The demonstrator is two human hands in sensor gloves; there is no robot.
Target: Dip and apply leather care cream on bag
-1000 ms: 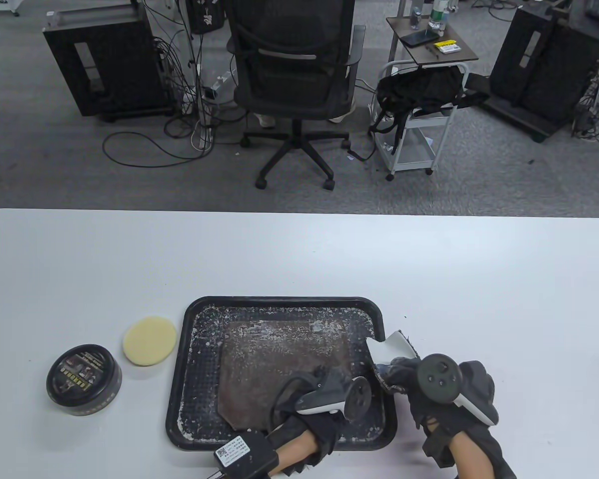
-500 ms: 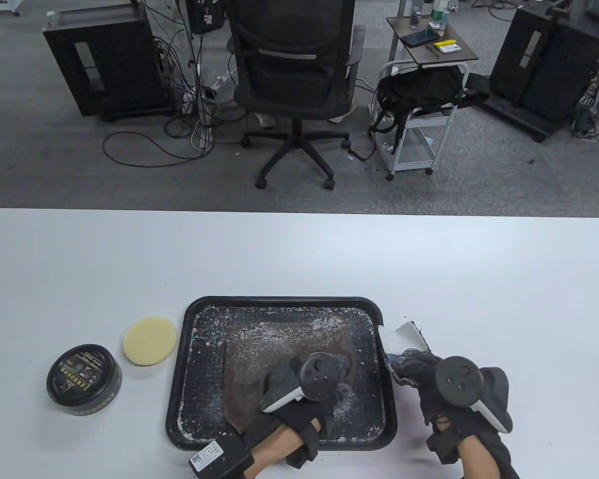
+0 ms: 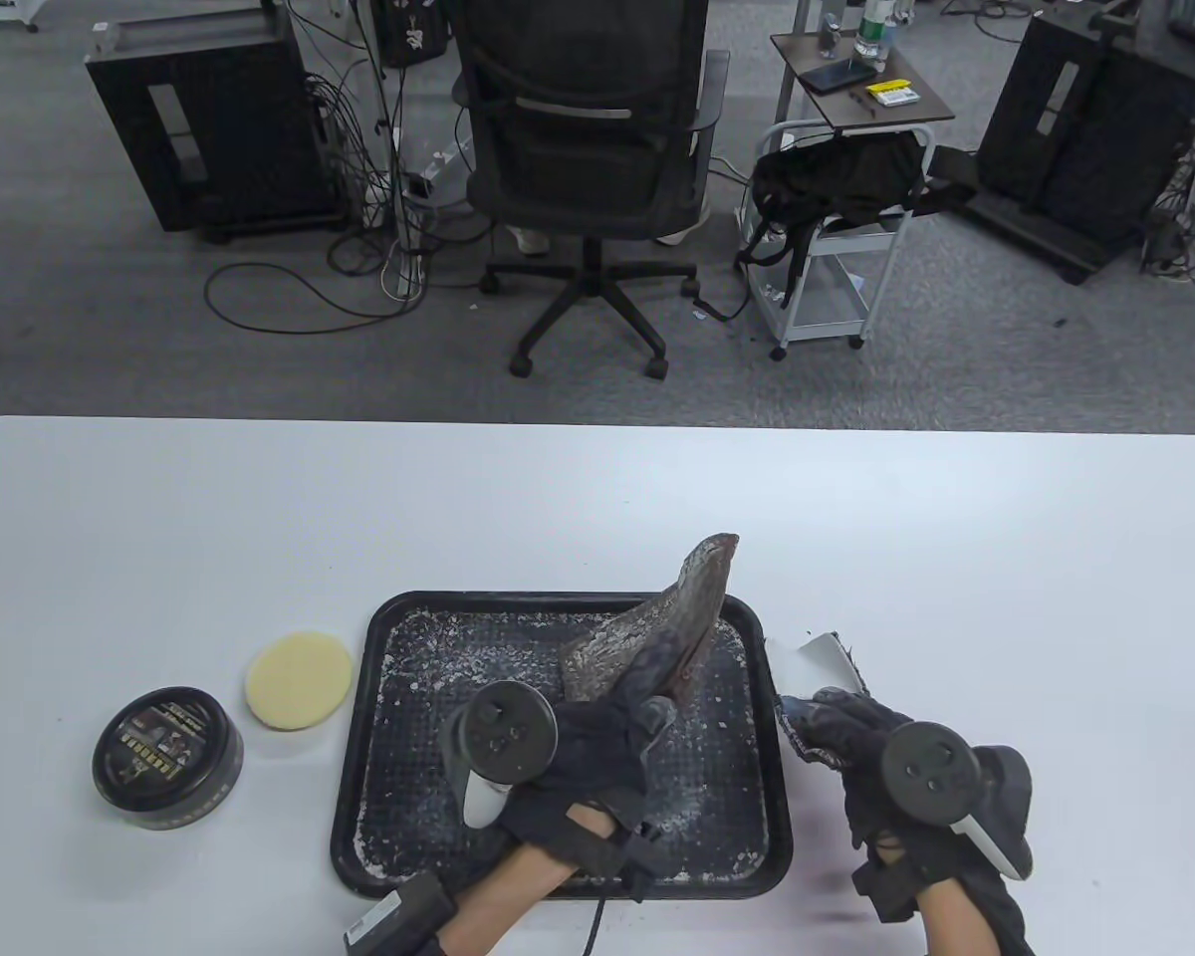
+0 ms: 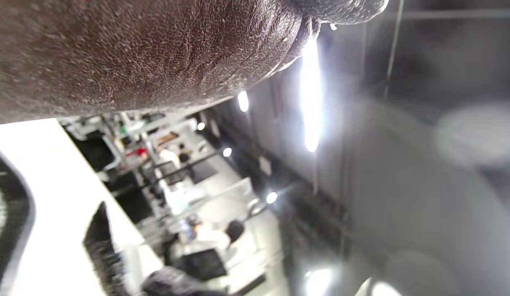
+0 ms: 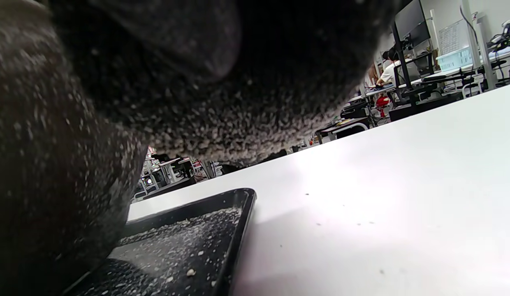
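Lifted since the earlier frame, the brown leather piece (image 3: 657, 642) now stands tilted above the black tray (image 3: 383, 637), whereas half a second ago it lay flat on the tray floor under the left hand. The left hand (image 3: 597, 737) grips the lower edge of the leather, its gloved fingers (image 3: 657, 667) curled round it, and the far tip rises past the tray's back rim. In the left wrist view the grainy brown surface (image 4: 135, 53) fills the top of the picture, right against the camera.

To the right, the right hand (image 3: 856, 742) rests on the white table (image 3: 597, 498) just beside the tray's right rim, fingers curled over a white scrap with a dark frayed edge (image 3: 825, 662); whether it truly pinches the scrap cannot be told. The right wrist view shows only dark, speckled glove fabric (image 5: 74, 164) close up, with the tray's corner (image 5: 238, 201) beyond it.

White flakes are scattered over the tray floor. Left of the tray lies a round yellow sponge pad (image 3: 299, 680), and left of that, nearer the table's front edge, stands the closed black tin of care cream (image 3: 167, 759). Behind the table are an office chair (image 3: 583, 149) and a small cart with a black bag (image 3: 836, 199).
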